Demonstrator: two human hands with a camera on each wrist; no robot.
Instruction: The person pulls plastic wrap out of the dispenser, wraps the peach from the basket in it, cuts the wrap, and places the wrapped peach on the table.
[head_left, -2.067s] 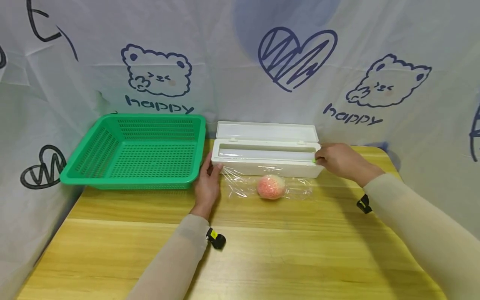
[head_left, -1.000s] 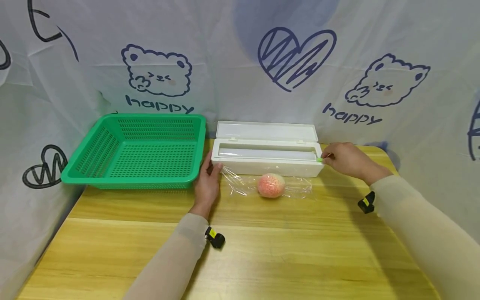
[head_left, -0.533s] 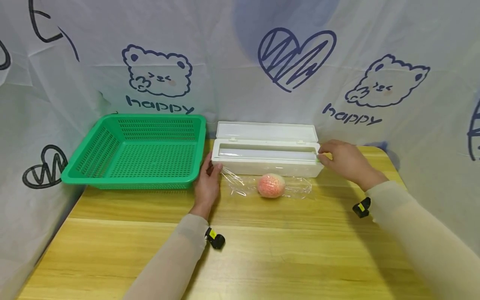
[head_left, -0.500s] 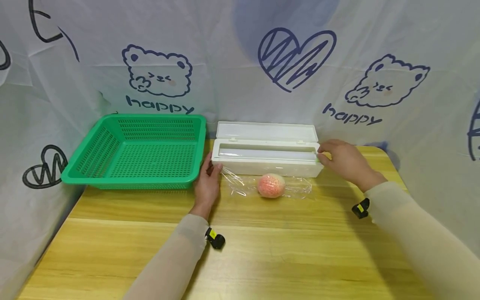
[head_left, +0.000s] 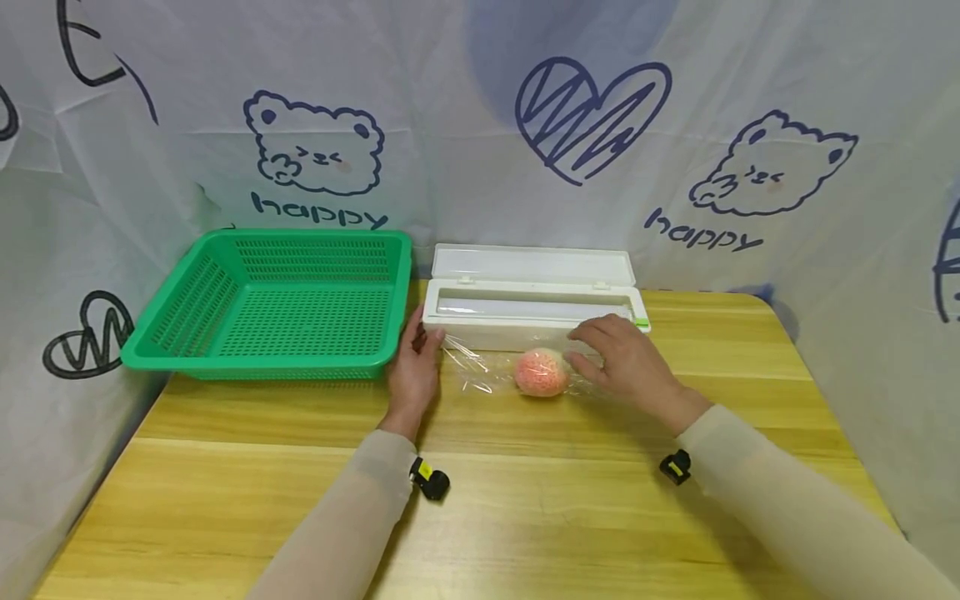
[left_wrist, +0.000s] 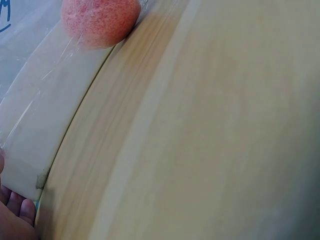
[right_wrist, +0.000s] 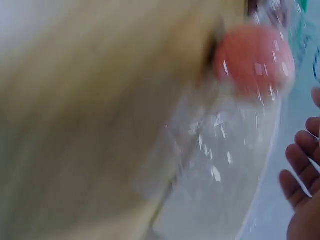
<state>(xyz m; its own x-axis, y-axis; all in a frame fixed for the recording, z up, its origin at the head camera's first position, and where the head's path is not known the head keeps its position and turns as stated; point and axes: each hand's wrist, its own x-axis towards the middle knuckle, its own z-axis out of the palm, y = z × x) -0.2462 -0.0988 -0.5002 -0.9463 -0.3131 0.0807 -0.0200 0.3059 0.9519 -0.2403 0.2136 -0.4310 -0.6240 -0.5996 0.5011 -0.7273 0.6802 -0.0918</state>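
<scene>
A white cling film box (head_left: 540, 333) stands at the back of the table, its lid tipped back and a film roll (head_left: 532, 307) inside. From its front hangs clear film (head_left: 476, 371), draped over a pink-and-cream peach (head_left: 542, 372). My left hand (head_left: 413, 375) holds the left end of the box, thumb at the front corner; in the left wrist view its curled fingers (left_wrist: 17, 205) show at that end. My right hand (head_left: 626, 367) hovers just right of the peach, fingers spread loosely and holding nothing. At the box's right end sits a green slider (head_left: 641, 322).
A green perforated basket (head_left: 262, 362) stands to the left of the box, near my left hand. The wooden table (head_left: 525, 517) reaches back to a white printed cloth (head_left: 450, 125) that hangs behind and at the sides.
My right hand has left the slider at the box's right end and come left and nearer, beside the peach. The left hand, box and peach have stayed in place.
</scene>
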